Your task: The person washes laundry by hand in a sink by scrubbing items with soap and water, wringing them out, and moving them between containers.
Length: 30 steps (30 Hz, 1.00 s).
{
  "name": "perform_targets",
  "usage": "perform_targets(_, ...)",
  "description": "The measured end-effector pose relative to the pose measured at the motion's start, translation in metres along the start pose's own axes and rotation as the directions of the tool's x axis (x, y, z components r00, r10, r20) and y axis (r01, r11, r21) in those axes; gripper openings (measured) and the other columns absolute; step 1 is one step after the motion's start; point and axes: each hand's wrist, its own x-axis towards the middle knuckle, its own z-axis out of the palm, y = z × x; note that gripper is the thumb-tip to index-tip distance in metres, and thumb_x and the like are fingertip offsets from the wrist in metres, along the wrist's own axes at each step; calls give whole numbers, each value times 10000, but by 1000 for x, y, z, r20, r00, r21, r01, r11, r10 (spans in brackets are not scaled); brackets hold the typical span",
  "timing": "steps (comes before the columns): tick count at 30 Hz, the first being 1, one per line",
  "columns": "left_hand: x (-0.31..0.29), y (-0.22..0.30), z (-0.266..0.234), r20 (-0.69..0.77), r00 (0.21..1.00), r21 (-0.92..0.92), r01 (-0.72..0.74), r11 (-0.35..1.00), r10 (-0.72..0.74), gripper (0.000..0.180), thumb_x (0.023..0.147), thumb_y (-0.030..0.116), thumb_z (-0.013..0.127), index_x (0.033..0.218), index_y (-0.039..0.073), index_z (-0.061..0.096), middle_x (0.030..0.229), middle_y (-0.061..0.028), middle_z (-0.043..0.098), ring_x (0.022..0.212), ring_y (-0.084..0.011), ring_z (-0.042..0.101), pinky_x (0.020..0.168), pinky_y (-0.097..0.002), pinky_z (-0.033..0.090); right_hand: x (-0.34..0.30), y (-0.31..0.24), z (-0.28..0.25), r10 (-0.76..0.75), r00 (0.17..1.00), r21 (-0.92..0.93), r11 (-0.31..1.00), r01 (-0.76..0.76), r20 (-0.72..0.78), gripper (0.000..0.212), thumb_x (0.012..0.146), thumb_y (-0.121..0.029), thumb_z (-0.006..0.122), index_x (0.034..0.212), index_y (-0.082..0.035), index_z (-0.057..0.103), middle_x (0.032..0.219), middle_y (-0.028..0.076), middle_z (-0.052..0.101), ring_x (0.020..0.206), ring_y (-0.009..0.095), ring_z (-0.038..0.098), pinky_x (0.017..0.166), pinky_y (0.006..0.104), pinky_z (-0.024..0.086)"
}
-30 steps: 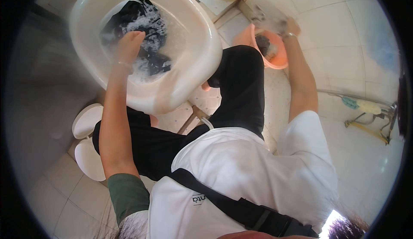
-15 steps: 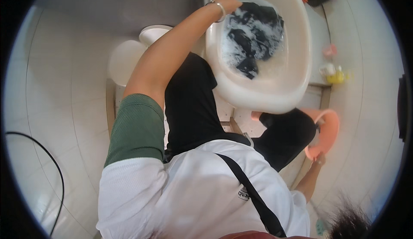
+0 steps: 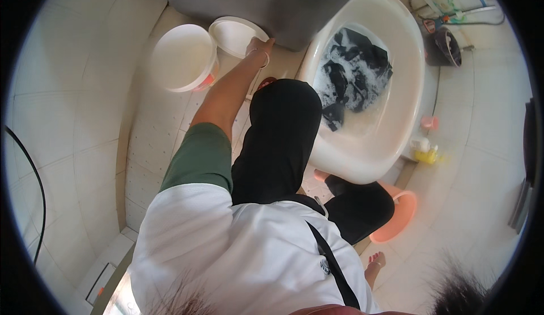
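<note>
My left hand (image 3: 260,47), wearing a bracelet at the wrist, is at the right edge of a round white lid (image 3: 229,34). The fingers are partly hidden, so I cannot tell whether they grip it. Low on the right, my right hand (image 3: 375,258) shows spread fingertips and holds nothing, a little below a pink bucket (image 3: 399,218). Ahead of my knees stands a white oval tub (image 3: 405,88), with dark wet cloth (image 3: 360,68) lying in soapy water.
A white bucket (image 3: 181,57) stands beside the lid. Above it is a grey panel (image 3: 249,3). Against the right wall are a black pail (image 3: 445,49), a yellow bottle (image 3: 426,156) and a small pink cup (image 3: 429,123). A black cable (image 3: 38,182) hangs at far left.
My left hand has left the tub's rim and moved left to the white lid. My right hand has come off the pink bucket's rim. The view has turned toward the left.
</note>
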Motion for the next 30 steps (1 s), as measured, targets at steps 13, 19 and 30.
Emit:
perform_targets(13,-13,20,-38,-100,992,-185,62,981,-82,319,776,289,547,915,3,573,931,-187,597,889,-309,579,757,-375,465,-56,-42,7,-118,993,-82,990,119,13,129,746,-228,529,794,-108,522,731,0,509,676,136,480,600,320,411)
perform_targets(19,-14,12,-24,-174,984,-156,-65,986,38,356,730,308,612,833,-32,584,867,-210,603,813,-337,592,693,-384,488,-70,-41,14,-66,998,-71,995,66,13,199,751,-230,524,873,-74,537,839,30,520,772,166,496,669,338,433)
perform_targets(30,-43,-69,-159,-4,974,-863,-118,492,226,159,791,117,587,876,-3,527,783,-72,562,674,-157,573,590,-284,504,-75,-56,31,-93,990,-101,989,104,106,250,767,-278,537,899,-67,562,841,11,547,769,134,512,670,293,429)
